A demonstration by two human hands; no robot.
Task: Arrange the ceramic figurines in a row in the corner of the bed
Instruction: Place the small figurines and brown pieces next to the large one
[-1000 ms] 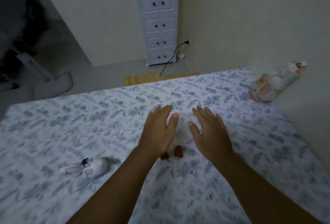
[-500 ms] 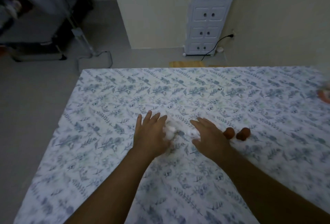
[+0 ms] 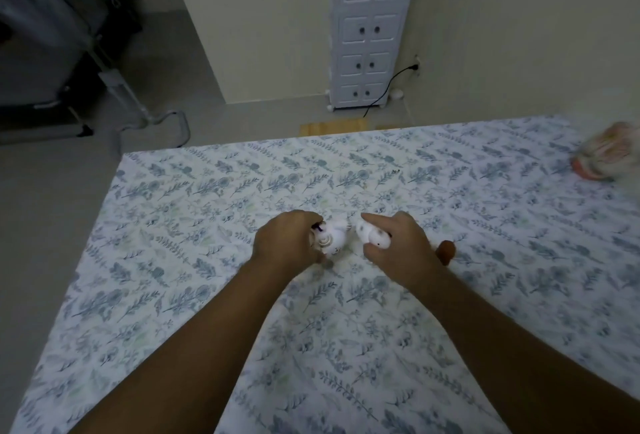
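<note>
One floral-sheeted bed [image 3: 194, 295], grey floor [image 3: 52, 208].

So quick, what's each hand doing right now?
Left hand: closed around a small white figurine.
Right hand: closed around another white figurine.

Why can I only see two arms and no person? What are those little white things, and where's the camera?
The camera sits on the person's head and looks down, so you see only their own arms. They reach over a bed with a leafy sheet. The left hand grips a small white figurine, and the right hand grips another white figurine. A small brown thing peeks out beside the right hand. A bigger, blurry pink-and-white figurine lies at the far right by the wall. A white cabinet stands on the floor beyond.
</note>
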